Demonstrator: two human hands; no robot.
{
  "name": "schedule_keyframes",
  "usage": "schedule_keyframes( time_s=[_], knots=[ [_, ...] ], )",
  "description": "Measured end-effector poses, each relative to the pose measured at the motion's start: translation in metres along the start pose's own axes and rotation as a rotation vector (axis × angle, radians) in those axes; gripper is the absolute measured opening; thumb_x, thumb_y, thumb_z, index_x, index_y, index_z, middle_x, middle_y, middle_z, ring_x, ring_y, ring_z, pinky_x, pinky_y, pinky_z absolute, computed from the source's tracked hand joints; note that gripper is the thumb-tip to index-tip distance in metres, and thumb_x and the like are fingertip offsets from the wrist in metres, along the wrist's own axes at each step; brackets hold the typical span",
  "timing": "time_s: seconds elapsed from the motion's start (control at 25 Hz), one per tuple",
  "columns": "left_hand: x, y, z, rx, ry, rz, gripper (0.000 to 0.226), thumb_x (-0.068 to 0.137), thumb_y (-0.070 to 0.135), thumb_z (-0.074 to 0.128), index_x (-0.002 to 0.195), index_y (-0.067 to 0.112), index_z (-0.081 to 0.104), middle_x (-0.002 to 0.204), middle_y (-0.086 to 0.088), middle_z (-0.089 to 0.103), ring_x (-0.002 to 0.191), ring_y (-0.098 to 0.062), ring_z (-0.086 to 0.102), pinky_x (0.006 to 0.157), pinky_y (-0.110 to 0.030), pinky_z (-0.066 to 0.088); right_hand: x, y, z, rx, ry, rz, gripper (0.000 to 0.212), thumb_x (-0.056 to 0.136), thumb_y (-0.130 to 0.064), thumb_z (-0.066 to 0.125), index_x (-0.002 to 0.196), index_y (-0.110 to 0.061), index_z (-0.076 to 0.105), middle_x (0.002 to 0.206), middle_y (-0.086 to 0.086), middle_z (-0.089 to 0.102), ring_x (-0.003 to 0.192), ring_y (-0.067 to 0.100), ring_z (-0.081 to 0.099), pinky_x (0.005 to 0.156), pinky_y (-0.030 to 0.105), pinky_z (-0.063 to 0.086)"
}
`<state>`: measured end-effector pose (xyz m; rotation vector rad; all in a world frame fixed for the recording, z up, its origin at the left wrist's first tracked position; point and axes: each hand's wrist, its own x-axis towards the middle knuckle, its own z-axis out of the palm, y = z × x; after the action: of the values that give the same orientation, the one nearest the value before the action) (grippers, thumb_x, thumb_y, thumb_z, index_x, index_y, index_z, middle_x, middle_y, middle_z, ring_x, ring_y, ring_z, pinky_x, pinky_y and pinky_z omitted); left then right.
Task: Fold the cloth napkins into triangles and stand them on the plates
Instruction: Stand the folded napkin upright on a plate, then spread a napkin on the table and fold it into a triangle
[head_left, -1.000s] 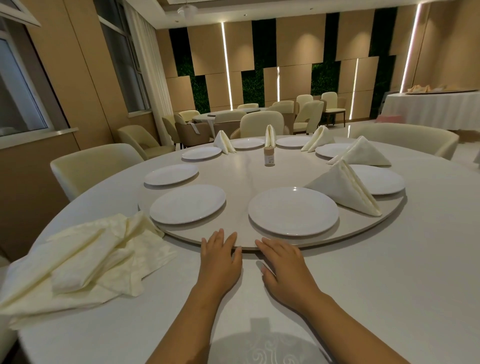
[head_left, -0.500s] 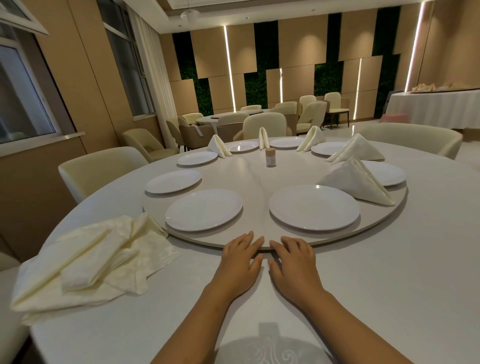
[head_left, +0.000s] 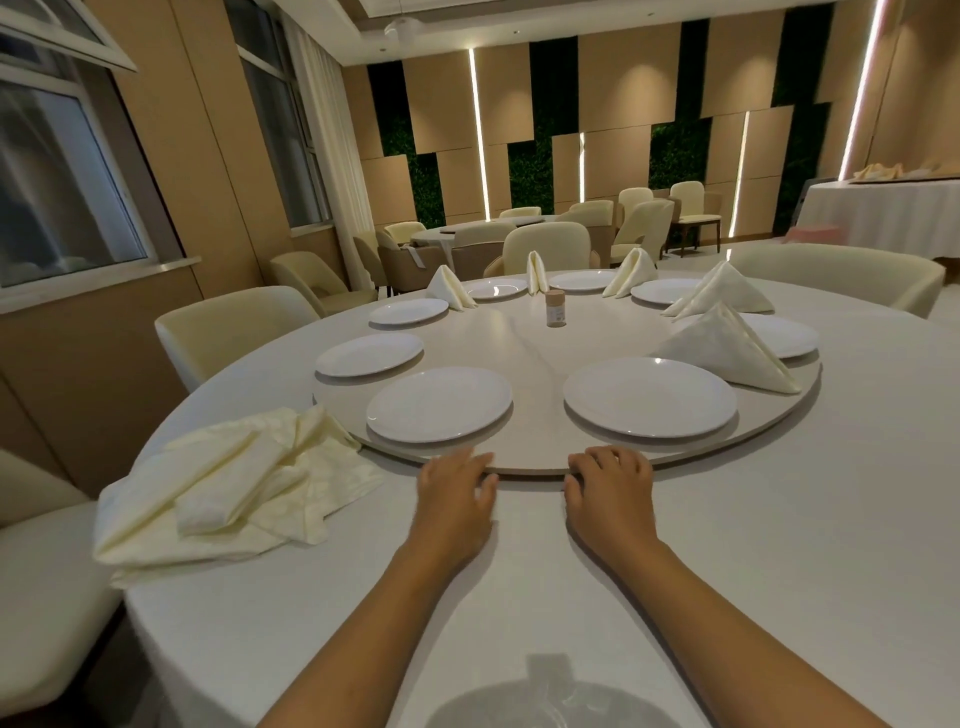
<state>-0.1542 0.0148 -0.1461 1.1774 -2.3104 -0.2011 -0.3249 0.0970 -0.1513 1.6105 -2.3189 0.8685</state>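
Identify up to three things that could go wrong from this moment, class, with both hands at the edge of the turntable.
1. Both hands, left hand and right hand, rest at the turntable rim; a quick spin might topple the standing napkin nearest on the right.
2. The small bottle near the centre could tip.
3. The pile of unfolded napkins overhangs the table edge and may slide off.

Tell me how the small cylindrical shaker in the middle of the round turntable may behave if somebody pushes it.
The small cylindrical shaker stands upright and looks taller than wide, so a push near its top would probably tip it. Lying down, it could roll on the smooth round turntable. It seems light.
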Motion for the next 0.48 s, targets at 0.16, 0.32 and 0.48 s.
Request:
schedule_keyframes(
  time_s=[0.16, 0.32, 0.48],
  knots=[
    [-0.025, -0.069, -0.026, 0.284, 0.066, -0.434, 0.051, 0.102, 0.038, 0.030, 0.148, 0.017, 0.030, 0.158, -0.010, 0.021, 0.146, -0.027, 0.013, 0.117, -0.042, 0.000, -0.002, -0.016, -0.002, 0.063, -0.064, -0.103, 0.034, 0.097, -0.027, 0.043, 0.128, -0.023, 0.056, 0.128, -0.006, 0.057, 0.123, 0.015, 0.041, 0.107, 0.029, 0.017],
    [-0.045, -0.124, -0.044, 0.245, 0.005, -0.638, 0.053, 0.102, 0.038, 0.032, 0.148, 0.011, 0.030, 0.153, -0.017, 0.029, 0.141, -0.034, 0.025, 0.113, -0.043, 0.021, -0.011, -0.030, -0.002, 0.099, -0.213, -0.174, 0.035, 0.098, -0.031, 0.042, 0.131, -0.024, 0.052, 0.129, -0.006, 0.055, 0.125, 0.016, 0.037, 0.103, 0.029, 0.020],
    [-0.060, -0.130, -0.068, -0.143, 0.237, -0.542, 0.016, 0.093, 0.016, 0.057, 0.090, 0.010, 0.072, 0.092, -0.009, 0.071, 0.091, -0.032, 0.063, 0.073, -0.035, 0.045, -0.035, -0.041, -0.003, 0.266, -0.325, -0.140, 0.033, 0.099, -0.032, 0.044, 0.129, -0.026, 0.054, 0.124, -0.007, 0.057, 0.124, 0.016, 0.041, 0.104, 0.028, 0.025]
  ],
)
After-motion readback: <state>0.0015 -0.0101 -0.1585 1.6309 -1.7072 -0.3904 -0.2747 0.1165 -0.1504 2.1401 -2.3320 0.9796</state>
